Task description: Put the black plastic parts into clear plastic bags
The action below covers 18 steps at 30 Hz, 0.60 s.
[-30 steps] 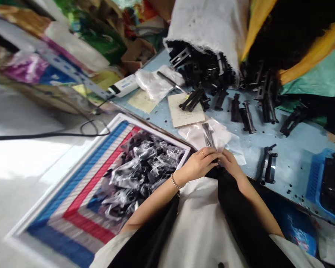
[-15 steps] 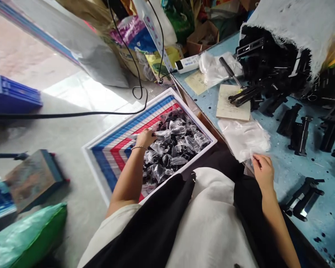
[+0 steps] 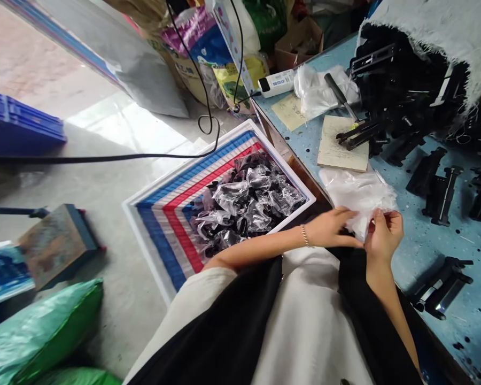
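My right hand (image 3: 385, 235) pinches the edge of a clear plastic bag (image 3: 361, 225) at the front of the bench. Right beside it is my left hand (image 3: 331, 227), its thumb and fingers apart, with the fingertips at the bag; whether they touch it I cannot tell. A flat stack of clear plastic bags (image 3: 355, 190) lies just beyond both hands. To the left of my body, a white-rimmed crate (image 3: 144, 240) lined with striped sheeting contains many bagged black parts (image 3: 256, 198). Two loose black parts (image 3: 441, 289) rest on the bench right of my right hand.
The blue bench (image 3: 457, 342) bears more black parts (image 3: 436, 182), some spilling from a white woven sack (image 3: 433, 32). A dark-handled tool (image 3: 339, 93) leans by a pale block (image 3: 336, 144). A black cable (image 3: 144, 156) crosses above the floor, near a green sack (image 3: 52, 331).
My left hand has left the crate, moving right to the bench beside my right hand. My right hand still pinches a bag. The view has shifted slightly.
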Each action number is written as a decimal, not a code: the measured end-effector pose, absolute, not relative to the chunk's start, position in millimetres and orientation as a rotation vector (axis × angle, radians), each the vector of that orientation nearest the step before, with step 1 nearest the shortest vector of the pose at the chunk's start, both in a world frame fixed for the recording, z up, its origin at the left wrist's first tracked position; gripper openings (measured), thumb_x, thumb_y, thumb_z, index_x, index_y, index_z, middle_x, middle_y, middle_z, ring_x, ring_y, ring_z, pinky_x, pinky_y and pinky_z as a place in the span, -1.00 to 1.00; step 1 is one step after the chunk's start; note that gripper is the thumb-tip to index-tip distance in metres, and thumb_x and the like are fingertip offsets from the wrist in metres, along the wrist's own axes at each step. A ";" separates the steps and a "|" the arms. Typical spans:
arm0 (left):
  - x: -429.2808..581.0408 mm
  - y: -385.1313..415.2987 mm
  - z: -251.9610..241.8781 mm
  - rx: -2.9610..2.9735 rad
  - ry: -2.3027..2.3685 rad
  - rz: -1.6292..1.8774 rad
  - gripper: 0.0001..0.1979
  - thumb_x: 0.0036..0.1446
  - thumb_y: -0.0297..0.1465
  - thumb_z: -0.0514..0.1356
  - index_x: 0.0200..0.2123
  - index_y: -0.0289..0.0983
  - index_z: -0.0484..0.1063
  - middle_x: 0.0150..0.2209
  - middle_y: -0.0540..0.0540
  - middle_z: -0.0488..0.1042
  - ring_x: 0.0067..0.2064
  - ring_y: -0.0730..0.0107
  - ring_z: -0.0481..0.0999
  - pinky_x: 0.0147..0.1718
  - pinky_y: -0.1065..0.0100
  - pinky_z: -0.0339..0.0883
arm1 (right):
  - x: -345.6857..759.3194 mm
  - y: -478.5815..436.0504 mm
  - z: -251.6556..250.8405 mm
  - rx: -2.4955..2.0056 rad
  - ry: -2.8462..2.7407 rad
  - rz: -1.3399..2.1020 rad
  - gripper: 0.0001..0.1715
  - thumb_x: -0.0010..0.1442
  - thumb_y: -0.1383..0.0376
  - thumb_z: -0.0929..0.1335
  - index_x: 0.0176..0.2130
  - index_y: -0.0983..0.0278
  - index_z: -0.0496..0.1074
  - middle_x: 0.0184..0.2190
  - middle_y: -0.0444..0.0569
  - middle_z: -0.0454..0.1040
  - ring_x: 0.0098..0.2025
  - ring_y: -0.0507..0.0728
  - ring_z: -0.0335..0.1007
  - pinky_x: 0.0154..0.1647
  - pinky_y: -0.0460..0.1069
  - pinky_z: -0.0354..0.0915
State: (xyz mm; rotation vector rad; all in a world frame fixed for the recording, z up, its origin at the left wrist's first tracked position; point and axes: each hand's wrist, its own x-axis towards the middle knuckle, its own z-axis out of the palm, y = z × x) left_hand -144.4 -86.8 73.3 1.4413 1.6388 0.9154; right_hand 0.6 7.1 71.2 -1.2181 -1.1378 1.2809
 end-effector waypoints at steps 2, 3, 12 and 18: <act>-119.5 -56.6 82.1 1.363 1.436 1.153 -0.72 0.06 -0.25 0.43 -0.15 -0.16 0.57 -0.03 -0.14 0.57 0.04 0.14 0.57 0.10 0.21 0.45 | -0.4 15.7 76.3 -1.192 -1.109 1.213 -0.53 -0.04 0.06 0.57 -0.32 0.23 0.34 -0.44 -0.24 0.36 -0.49 -0.03 0.25 -0.50 -0.11 0.23; -113.2 -44.3 83.0 1.281 1.386 1.209 -0.87 0.13 -0.27 0.37 -0.31 -0.18 0.55 -0.17 -0.13 0.59 -0.06 0.15 0.59 0.03 0.17 0.47 | 2.9 21.0 78.2 -1.185 -1.085 1.192 -0.51 -0.05 0.05 0.57 -0.33 0.22 0.33 -0.45 -0.25 0.35 -0.50 -0.03 0.24 -0.51 -0.11 0.22; -110.1 -5.8 80.7 0.632 1.129 1.326 -0.55 0.16 -0.22 0.35 -0.56 -0.23 0.16 -0.61 0.16 0.19 -0.56 0.67 0.24 -0.50 0.50 0.17 | 43.8 23.2 82.9 -1.263 -1.440 1.435 -0.57 0.06 -0.01 0.52 -0.27 0.21 0.39 -0.39 -0.16 0.44 -0.39 0.03 0.34 -0.35 -0.06 0.33; -121.5 1.6 76.2 0.711 1.070 1.356 -0.59 -0.08 -0.20 0.48 -0.43 -0.25 0.32 -0.46 0.08 0.37 -0.47 0.57 0.38 -0.47 0.48 0.33 | 83.9 29.9 90.7 -1.421 -1.409 1.233 -0.61 0.31 -0.04 0.30 -0.21 0.23 0.39 -0.38 -0.11 0.43 -0.31 0.06 0.39 -0.16 0.00 0.43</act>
